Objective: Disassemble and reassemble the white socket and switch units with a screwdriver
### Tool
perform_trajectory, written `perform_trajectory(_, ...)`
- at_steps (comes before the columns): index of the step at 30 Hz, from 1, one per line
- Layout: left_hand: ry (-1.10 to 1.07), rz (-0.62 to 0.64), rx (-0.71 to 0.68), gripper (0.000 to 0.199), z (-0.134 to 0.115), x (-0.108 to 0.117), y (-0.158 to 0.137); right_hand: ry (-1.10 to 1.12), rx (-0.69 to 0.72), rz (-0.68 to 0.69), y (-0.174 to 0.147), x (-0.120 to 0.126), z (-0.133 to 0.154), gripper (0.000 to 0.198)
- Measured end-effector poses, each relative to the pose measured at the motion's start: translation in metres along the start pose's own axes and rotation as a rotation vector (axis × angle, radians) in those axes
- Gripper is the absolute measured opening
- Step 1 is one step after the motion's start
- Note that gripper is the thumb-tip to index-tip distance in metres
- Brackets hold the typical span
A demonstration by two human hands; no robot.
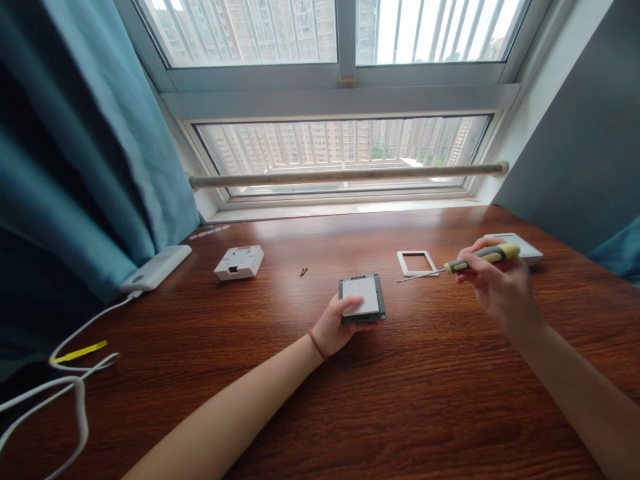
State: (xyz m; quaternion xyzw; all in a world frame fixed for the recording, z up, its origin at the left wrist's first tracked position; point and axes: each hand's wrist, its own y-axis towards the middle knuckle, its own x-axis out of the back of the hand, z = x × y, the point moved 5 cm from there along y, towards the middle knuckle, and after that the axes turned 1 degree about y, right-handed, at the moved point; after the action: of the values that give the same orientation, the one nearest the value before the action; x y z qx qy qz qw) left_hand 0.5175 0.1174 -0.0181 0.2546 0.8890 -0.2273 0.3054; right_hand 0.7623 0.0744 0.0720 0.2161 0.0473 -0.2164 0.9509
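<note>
My left hand point(341, 325) grips a wall switch point(367, 293) with a white face and a dark grey frame, thumb across the white part and fingers underneath. Held in my right hand point(500, 287) is a screwdriver point(483, 258) with a yellow and grey handle. Its thin shaft points left, and the tip is apart from the switch. Behind that shaft lies a white square frame point(406, 265) with an open middle. Two small brass-coloured screws point(303, 272) rest on the table to the left of the switch.
A white box point(240, 262) sits at the left on the brown wooden table point(320, 407). Partly behind my right hand is another white piece point(520, 247). A white power strip point(156, 267) with its cable point(83, 413) lies by the blue curtain point(145, 147). Across the window runs a rail point(350, 175).
</note>
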Motion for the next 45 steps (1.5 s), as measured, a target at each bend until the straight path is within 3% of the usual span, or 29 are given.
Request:
perform_trajectory(4,0.067,-0.003,-0.041,0.040,-0.002,-0.004,-0.002,0.015,-0.118,0.127,-0.022,-0.020,-0.010,0.012)
perform_trajectory(17,0.130,-0.080,-0.117,0.040,-0.001,-0.002,0.001,-0.160,-0.022,0.131,-0.037,-0.027,0.002,0.010)
perform_trajectory(22,0.143,-0.095,-0.120,0.042,0.000,-0.001,0.000,-0.115,-0.053,0.104,-0.037,-0.026,-0.005,0.012)
perform_trajectory(32,0.079,-0.083,-0.078,0.051,-0.002,0.002,0.001,0.360,-0.422,-0.099,-0.034,-0.023,-0.059,0.014)
perform_trajectory(38,0.082,-0.101,-0.067,0.051,-0.001,0.003,0.001,0.429,-0.577,-0.157,-0.039,-0.022,-0.076,0.015)
perform_trajectory(45,0.091,-0.106,-0.057,0.053,-0.002,0.003,0.001,0.440,-0.658,-0.173,-0.042,-0.021,-0.086,0.013)
